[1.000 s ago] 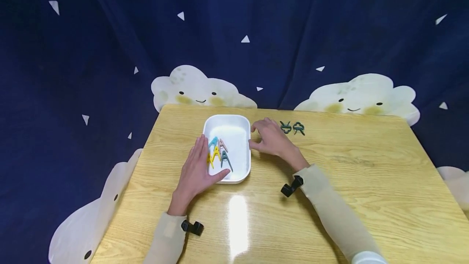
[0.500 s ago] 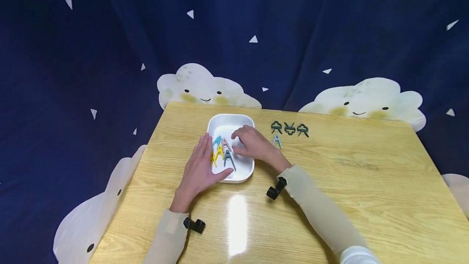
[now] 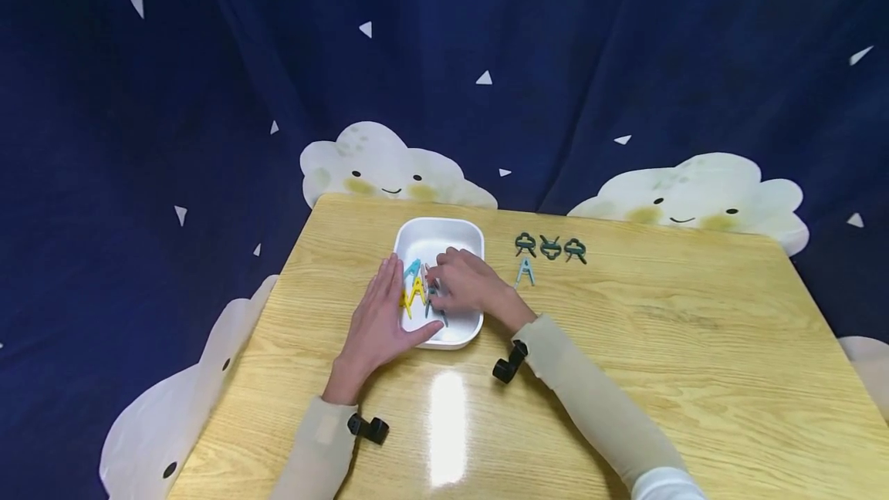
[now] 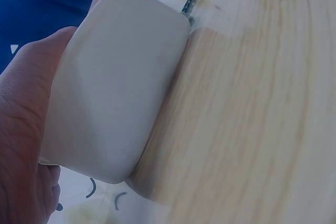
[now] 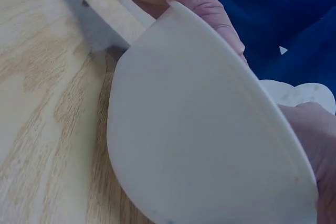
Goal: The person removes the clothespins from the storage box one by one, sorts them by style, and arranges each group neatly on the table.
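Note:
My left hand (image 3: 378, 313) rests against the left rim of a white plastic tub (image 3: 458, 228), fingers straight, its thumb spread across the front rim. Inside, my right hand (image 3: 467, 281) has its fingers bent and its fingertips apart, overlapping a pink clothespin (image 3: 424, 271) and a dark grey-green clothespin (image 3: 445, 320). To their left lie a light blue clothespin (image 3: 413, 268) and two yellow clothespins (image 3: 417, 290). Both wrist views mostly show the outer wall of the tub (image 4: 118, 82), with the left thumb (image 5: 218, 22) over its rim in the right wrist view.
Three dark green cloud-shaped clips (image 3: 551, 248) lie in a row on the wooden table (image 3: 660, 330) right of the tub. Just below the row's left end is another light blue clothespin (image 3: 525, 271). A dark blue curtain (image 3: 430, 37) hangs behind the table.
My right hand has moved left from beside the tub to over the clothespins inside it, uncovering a dark green clip and the blue clothespin on the table. The left hand stays put.

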`<state>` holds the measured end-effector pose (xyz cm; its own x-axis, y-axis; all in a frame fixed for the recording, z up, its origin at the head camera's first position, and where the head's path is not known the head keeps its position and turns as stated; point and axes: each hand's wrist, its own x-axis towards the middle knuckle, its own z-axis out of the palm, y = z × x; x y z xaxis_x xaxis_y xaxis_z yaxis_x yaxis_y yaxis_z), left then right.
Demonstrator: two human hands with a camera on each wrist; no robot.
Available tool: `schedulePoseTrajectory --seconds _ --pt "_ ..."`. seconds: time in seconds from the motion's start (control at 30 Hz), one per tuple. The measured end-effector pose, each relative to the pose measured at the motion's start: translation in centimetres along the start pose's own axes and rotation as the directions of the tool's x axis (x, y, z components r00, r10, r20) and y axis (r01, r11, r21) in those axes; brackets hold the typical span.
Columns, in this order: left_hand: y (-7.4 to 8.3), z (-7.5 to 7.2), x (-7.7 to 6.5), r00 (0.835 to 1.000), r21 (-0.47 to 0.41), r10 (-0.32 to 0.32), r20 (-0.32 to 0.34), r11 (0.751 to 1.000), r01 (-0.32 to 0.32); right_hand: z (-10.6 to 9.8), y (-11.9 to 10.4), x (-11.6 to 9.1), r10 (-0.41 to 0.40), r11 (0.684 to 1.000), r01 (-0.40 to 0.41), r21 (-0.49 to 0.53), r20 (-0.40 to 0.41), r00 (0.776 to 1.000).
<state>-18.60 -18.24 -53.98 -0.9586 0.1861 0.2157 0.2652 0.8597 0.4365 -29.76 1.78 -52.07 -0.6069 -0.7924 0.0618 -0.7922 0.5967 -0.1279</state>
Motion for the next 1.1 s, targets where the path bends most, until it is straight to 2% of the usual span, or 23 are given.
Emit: schedulePoseTrajectory --seconds 0.2,0.37,0.53,0.63,0.8,1.1 --pt "-0.05 0.09 -0.05 1.0 -0.005 0.002 -0.004 1.0 -0.002 -0.15 0.07 -0.12 -0.026 0.999 0.026 0.042 0.009 1.0" --pt "-0.12 0.01 0.03 1.0 -0.006 0.002 -0.011 1.0 -0.002 -0.22 -0.02 0.32 0.076 0.994 -0.076 0.081 0.0 0.997" --pt "-0.03 0.03 -0.06 1.0 -0.003 0.004 -0.007 1.0 -0.004 -0.39 -0.43 0.53 0.144 0.989 -0.148 0.032 0.109 0.984" --pt "0.06 0.05 -0.16 1.0 -0.002 0.0 0.004 1.0 0.0 -0.42 -0.58 0.57 0.153 0.987 -0.157 0.016 0.153 0.976" --pt "0.07 0.16 -0.11 1.0 0.002 0.0 0.003 1.0 0.0 -0.39 -0.66 0.64 0.161 0.987 -0.161 -0.013 0.175 0.971" --pt "-0.08 0.22 -0.01 1.0 0.01 0.001 -0.008 1.0 -0.001 -0.43 -0.8 0.62 0.151 0.988 -0.147 -0.038 0.143 0.978"
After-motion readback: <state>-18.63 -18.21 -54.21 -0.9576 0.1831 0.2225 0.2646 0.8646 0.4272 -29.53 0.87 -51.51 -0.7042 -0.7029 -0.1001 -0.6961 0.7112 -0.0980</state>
